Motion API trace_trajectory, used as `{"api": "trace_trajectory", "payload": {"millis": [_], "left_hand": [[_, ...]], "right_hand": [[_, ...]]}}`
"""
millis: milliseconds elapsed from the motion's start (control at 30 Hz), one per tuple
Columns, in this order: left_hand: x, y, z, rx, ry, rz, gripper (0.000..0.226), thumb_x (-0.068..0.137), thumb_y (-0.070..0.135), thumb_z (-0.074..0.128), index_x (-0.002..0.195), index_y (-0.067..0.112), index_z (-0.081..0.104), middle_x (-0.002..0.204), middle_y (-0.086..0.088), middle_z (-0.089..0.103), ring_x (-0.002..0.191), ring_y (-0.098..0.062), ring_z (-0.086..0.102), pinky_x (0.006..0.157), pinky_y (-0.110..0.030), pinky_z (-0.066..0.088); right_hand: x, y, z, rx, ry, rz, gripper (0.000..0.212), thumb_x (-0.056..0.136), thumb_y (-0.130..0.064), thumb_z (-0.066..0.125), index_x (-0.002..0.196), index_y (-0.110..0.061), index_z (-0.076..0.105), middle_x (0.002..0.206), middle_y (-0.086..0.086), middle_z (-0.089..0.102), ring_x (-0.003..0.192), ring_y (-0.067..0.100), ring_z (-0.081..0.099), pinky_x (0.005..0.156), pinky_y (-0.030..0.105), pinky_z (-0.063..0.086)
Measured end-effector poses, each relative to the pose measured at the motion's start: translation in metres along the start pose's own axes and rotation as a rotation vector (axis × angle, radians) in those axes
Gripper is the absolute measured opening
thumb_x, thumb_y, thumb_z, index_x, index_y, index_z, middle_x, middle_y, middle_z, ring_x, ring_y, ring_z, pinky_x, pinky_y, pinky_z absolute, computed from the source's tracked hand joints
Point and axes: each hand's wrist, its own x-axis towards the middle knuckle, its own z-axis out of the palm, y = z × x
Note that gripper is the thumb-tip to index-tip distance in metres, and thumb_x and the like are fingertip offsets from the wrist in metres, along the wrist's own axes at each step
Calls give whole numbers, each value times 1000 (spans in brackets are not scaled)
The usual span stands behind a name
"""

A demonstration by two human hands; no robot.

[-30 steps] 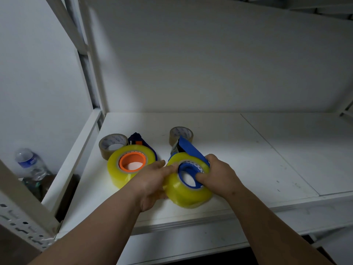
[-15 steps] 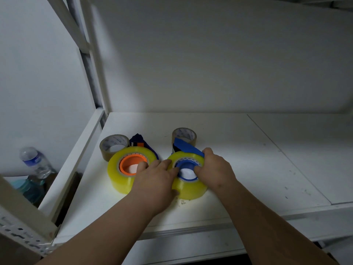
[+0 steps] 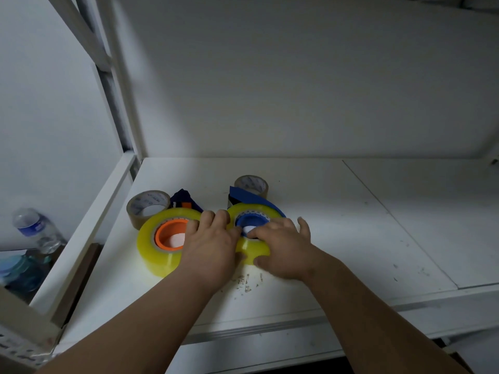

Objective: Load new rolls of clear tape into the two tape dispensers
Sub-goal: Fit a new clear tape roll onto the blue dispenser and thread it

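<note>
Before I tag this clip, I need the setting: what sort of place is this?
Probably a storeroom or packing area: a bare white metal shelf against a plain wall, tape rolls in dispensers, spare brown tape behind.

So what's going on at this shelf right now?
A person is loading tape dispensers on a white shelf. Both hands work on the roll with the blue hub: the left hand lies over its left side, and the right hand grips its near edge. The roll with the orange hub lies untouched alongside, with two brown rolls behind.
</note>
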Motion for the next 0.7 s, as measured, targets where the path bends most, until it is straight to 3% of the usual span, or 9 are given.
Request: {"api": "trace_trajectory", "payload": {"millis": [67,133,233,333,533,700], "left_hand": [[2,1,0,4,-9,-8,52,52,57,84,97,29,79,94,-2,65,87,-28,59,67,-41,46],[2,3,-3,-30,-38,-8,56,67,56,76,117,32,72,111,-4,63,102,-30,55,79,-44,43],[1,-1,-4,-91,-23,-47,66,89,54,54,151,36,35,147,-3,37,132,-29,34,101,-44,29],[-7,-14,-9,-145,-38,-128,69,90,58,49,153,39,26,154,1,29,137,-27,28,107,-45,25],[-26,-38,-9,-205,-141,-296,67,82,64,55,140,35,40,146,3,37,136,-26,30,107,-46,25],[-34,-47,-7,-215,-308,-294,54,94,28,50,145,33,33,142,3,52,133,-24,44,113,-54,20]], "right_hand": [[1,4,1,-45,62,-2,43,86,-42,56,128,-40,46,139,-8,45,140,14,20,114,55,-10],[2,6,1,-76,100,-10,40,89,-43,53,129,-39,47,139,-9,47,140,13,22,114,54,-9],[3,11,3,-82,120,10,38,93,-39,48,131,-37,45,143,-10,44,143,12,18,115,54,-9],[4,13,5,-73,124,27,35,95,-34,47,129,-35,46,144,-9,43,145,13,15,115,55,-9],[4,-2,7,-72,128,50,47,90,-40,49,135,-33,41,146,-9,40,146,17,13,113,56,-13],[1,-16,15,-81,154,98,44,93,-37,48,136,-31,40,142,-6,44,138,16,28,114,54,-9]]}}
